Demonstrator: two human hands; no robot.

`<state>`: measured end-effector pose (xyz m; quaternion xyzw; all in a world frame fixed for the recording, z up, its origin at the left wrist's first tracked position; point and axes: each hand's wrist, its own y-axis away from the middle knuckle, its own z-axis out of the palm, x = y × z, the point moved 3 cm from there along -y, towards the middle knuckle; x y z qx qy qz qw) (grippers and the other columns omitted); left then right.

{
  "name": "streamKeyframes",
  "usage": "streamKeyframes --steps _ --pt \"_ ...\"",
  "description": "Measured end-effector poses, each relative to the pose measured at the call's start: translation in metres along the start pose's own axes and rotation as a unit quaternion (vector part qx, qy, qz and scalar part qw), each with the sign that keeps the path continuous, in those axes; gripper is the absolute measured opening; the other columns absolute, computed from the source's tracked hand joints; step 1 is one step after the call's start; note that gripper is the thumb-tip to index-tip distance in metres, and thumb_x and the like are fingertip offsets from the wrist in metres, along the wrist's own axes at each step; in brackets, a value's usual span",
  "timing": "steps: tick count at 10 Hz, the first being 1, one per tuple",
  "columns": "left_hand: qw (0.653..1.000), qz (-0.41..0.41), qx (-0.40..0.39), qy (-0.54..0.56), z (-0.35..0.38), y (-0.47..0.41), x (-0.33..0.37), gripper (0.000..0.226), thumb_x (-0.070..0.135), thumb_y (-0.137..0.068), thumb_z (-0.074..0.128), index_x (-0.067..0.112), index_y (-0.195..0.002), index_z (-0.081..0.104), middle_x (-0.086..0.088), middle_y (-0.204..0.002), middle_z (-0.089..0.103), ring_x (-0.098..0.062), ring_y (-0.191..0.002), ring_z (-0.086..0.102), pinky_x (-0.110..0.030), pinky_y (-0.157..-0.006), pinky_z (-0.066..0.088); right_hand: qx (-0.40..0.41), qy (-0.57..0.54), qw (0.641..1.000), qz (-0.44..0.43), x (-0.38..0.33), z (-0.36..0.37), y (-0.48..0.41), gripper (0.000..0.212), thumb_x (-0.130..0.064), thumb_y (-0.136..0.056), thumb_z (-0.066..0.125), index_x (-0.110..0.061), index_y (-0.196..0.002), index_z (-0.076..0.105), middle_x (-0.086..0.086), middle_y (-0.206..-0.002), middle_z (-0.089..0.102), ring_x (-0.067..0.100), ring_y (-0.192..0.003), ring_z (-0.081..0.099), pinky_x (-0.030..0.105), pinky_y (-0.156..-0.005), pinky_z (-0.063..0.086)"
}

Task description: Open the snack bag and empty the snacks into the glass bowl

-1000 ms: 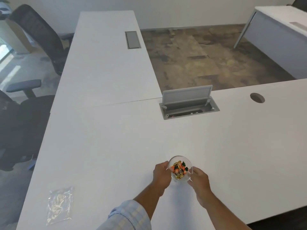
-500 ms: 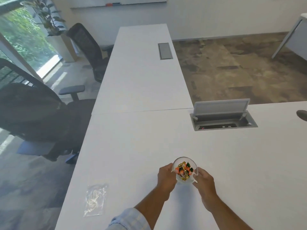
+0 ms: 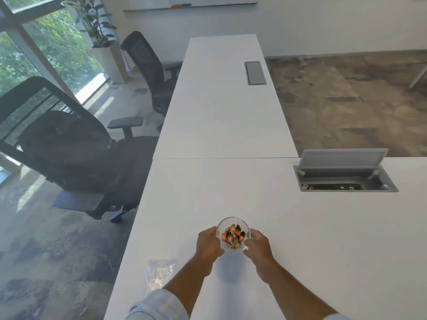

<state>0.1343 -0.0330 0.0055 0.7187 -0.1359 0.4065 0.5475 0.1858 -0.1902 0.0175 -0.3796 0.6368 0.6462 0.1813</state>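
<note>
A small glass bowl (image 3: 233,224) holds orange, green and gold wrapped snacks (image 3: 233,236). My left hand (image 3: 208,244) grips its left side and my right hand (image 3: 258,247) grips its right side, so the bowl sits between both palms, lifted a little above the white desk (image 3: 323,239). A clear plastic snack bag (image 3: 159,273) lies flat on the desk near the left edge, partly behind my left forearm, with a few gold bits showing inside.
An open grey cable box (image 3: 344,179) is set into the desk at the right. A second desk (image 3: 221,100) runs away ahead with a closed cable flap (image 3: 255,72). Two black office chairs (image 3: 69,146) stand left of the desks.
The view has swung to the left, bringing the chairs and window into sight. Both hands stay on the bowl, which now sits closer to the snack bag.
</note>
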Motion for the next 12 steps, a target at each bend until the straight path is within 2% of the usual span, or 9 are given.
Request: streamKeyframes --steps 3,5,6,7,8,9,10,11,12 --pt "1.0 -0.012 -0.014 0.0 -0.018 -0.025 -0.003 0.038 -0.007 -0.092 0.056 0.015 -0.094 0.088 -0.024 -0.116 0.08 -0.027 -0.095 0.066 -0.043 -0.082 0.055 -0.001 0.027 1.0 0.012 -0.005 0.024 -0.013 0.031 0.004 -0.096 0.051 -0.014 -0.112 0.07 0.007 -0.106 0.071 0.024 -0.101 0.065 0.047 -0.102 0.059" --pt "1.0 -0.016 -0.019 -0.009 -0.016 -0.034 -0.005 0.045 -0.007 -0.094 0.055 0.023 -0.094 0.089 -0.018 -0.111 0.084 -0.026 -0.095 0.069 -0.04 -0.083 0.057 0.001 0.014 1.0 0.021 -0.005 0.025 -0.016 0.027 0.002 -0.097 0.054 -0.021 -0.102 0.068 0.003 -0.101 0.069 0.021 -0.096 0.063 0.051 -0.106 0.057" --pt "0.999 -0.012 -0.006 -0.033 -0.015 -0.036 -0.006 0.042 -0.007 -0.095 0.052 0.018 -0.09 0.086 -0.01 -0.092 0.082 -0.024 -0.088 0.065 -0.035 -0.076 0.055 0.002 0.009 1.0 0.021 -0.003 0.024 -0.02 0.028 0.001 -0.097 0.054 -0.018 -0.112 0.067 0.001 -0.102 0.069 0.023 -0.1 0.064 0.051 -0.105 0.058" --pt "0.998 -0.013 0.001 -0.066 -0.015 -0.034 -0.003 0.041 -0.008 -0.095 0.048 0.016 -0.093 0.082 -0.003 -0.086 0.077 -0.023 -0.085 0.059 -0.026 -0.066 0.049 0.005 0.03 0.999 0.028 -0.002 0.022 -0.022 0.025 -0.003 -0.098 0.055 -0.02 -0.113 0.064 0.001 -0.102 0.066 0.023 -0.099 0.062 0.046 -0.099 0.06" --pt "0.993 -0.006 0.003 -0.12 -0.016 -0.027 0.008 0.043 -0.006 -0.096 0.05 0.006 -0.131 0.073 -0.021 -0.131 0.076 -0.034 -0.114 0.068 -0.036 -0.092 0.058 0.004 0.046 0.998 0.035 -0.005 0.017 -0.018 0.006 -0.018 -0.091 0.063 -0.021 -0.095 0.059 0.004 -0.097 0.058 0.02 -0.081 0.051 0.037 -0.08 0.051" --pt "0.971 0.037 0.019 -0.236 -0.024 -0.018 0.025 0.07 0.007 -0.104 0.056 0.008 -0.17 0.031 -0.014 -0.176 0.039 -0.034 -0.161 0.041 -0.046 -0.131 0.038 0.008 0.063 0.998 0.023 -0.019 0.007 -0.016 0.039 -0.043 -0.081 0.07 -0.026 -0.115 0.061 -0.002 -0.113 0.058 0.02 -0.096 0.055 0.036 -0.083 0.048" --pt "0.892 0.153 0.042 -0.423 -0.032 -0.012 0.051 0.077 0.029 -0.112 0.05 0.006 -0.173 0.009 -0.013 -0.185 0.014 -0.03 -0.171 0.015 -0.044 -0.139 0.018 0.04 0.099 0.994 -0.036 -0.05 -0.005 -0.013 0.05 -0.049 -0.092 0.064 -0.022 -0.133 0.059 0.001 -0.135 0.061 0.03 -0.128 0.056 0.042 -0.107 0.045" --pt "0.796 0.24 0.088 -0.549 -0.037 -0.006 0.092 0.087 0.059 -0.111 0.024 0.004 -0.173 0.0 -0.014 -0.185 -0.001 -0.03 -0.172 -0.003 -0.047 -0.139 0.002 0.06 0.129 0.984 -0.103 -0.096 -0.015 -0.006 0.073 -0.045 -0.104 0.056 -0.011 -0.164 0.031 0.009 -0.171 0.036 0.03 -0.157 0.036 0.045 -0.126 0.033" --pt "0.72 0.335 0.143 -0.591 -0.039 0.006 0.142 0.101 0.072 -0.098 0.002 0.004 -0.173 -0.004 -0.014 -0.184 -0.009 -0.031 -0.171 -0.01 -0.047 -0.136 -0.009 0.079 0.129 0.969 -0.196 -0.15 -0.023 0.009 0.074 -0.048 -0.106 0.053 -0.013 -0.166 0.028 0.007 -0.174 0.032 0.028 -0.16 0.031 0.044 -0.129 0.029"
